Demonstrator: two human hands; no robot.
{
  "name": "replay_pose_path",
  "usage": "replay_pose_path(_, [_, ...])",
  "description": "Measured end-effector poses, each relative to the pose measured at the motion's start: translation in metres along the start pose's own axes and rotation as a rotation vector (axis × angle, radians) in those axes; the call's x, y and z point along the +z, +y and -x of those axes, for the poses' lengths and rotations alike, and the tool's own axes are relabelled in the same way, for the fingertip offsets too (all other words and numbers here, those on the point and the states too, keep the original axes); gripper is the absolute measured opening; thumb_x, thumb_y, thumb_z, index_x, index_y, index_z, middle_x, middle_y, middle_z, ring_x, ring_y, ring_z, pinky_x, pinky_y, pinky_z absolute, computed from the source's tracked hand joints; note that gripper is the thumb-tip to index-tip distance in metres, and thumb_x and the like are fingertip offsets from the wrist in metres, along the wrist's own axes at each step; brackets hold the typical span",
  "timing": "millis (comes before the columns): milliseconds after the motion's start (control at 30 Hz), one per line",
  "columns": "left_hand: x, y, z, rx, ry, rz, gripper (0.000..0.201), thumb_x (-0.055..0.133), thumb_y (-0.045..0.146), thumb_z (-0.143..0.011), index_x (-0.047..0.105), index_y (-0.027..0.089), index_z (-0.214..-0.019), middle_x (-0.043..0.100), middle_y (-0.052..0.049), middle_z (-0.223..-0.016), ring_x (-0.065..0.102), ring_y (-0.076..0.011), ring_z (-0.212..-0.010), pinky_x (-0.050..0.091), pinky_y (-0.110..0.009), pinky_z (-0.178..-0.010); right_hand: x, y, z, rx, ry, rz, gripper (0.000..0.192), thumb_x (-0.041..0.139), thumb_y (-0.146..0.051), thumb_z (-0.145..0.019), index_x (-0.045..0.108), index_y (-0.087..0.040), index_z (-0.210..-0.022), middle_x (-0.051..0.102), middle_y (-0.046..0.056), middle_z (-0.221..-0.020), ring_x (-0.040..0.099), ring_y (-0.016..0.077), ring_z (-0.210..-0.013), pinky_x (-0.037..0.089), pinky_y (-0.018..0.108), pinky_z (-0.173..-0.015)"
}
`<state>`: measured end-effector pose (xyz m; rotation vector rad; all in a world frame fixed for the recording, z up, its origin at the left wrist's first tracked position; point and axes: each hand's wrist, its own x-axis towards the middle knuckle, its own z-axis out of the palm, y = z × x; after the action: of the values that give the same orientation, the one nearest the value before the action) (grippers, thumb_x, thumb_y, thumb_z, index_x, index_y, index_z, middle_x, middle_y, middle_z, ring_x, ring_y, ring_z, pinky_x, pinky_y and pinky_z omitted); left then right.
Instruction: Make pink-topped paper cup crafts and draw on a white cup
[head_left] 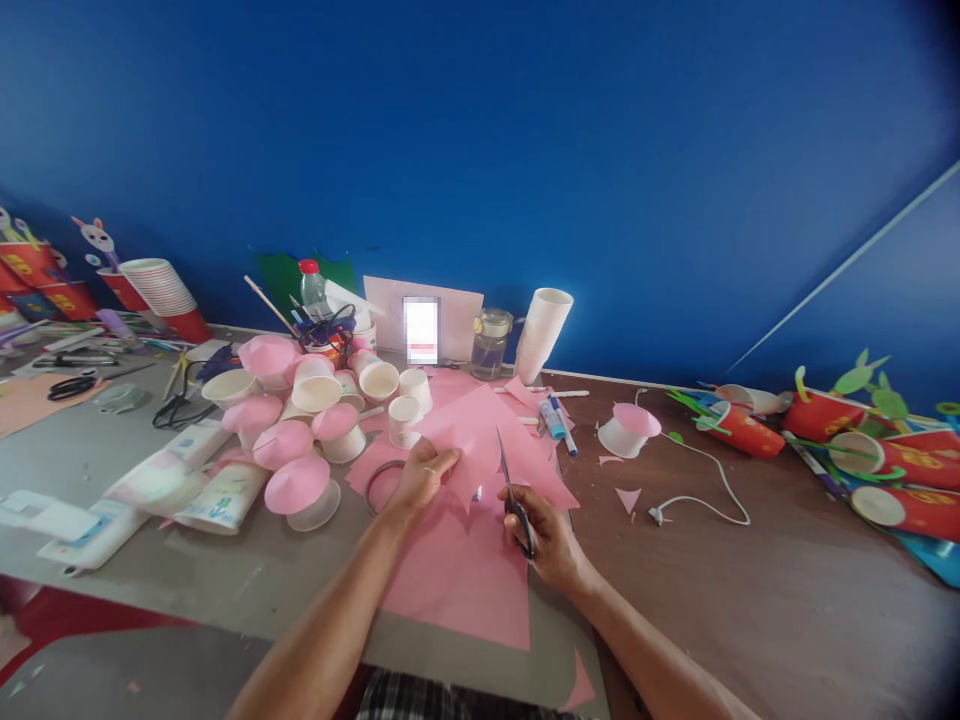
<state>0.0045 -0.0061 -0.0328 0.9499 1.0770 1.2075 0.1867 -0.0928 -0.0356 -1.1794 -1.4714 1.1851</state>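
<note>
My left hand (420,478) pinches the edge of a pink paper sheet (480,430) and holds it up over the table. In my right hand (544,535) is a pair of black-handled scissors (511,490), blades pointing up into the same sheet. A larger pink sheet (465,580) lies flat under both hands. Just left of my left hand sit a ring of tape (379,478) and several white paper cups capped with pink paper discs (298,485).
A stack of white cups (541,333), a glass jar (490,343), a water bottle (312,290) and a propped phone (421,331) stand by the blue wall. A white cable (705,490) and red decorated cups (825,415) lie right. Glue tubes (217,495) lie left.
</note>
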Motion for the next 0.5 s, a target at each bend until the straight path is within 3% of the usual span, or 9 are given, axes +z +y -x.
replay_pose_path(500, [0.002, 0.015, 0.007, -0.047, -0.043, -0.058, 0.047, 0.075, 0.028, -0.064, 0.03, 0.021, -0.054, 0.027, 0.01, -0.049, 0.021, -0.0052, -0.047, 0.013, -0.026, -0.048, -0.004, -0.001, 0.0, 0.003, -0.052, -0.021, 0.042, 0.052, -0.058, -0.086, 0.05, -0.018, -0.102, 0.047, -0.005, -0.055, 0.042, 0.0111, -0.05, 0.036, 0.023, -0.048])
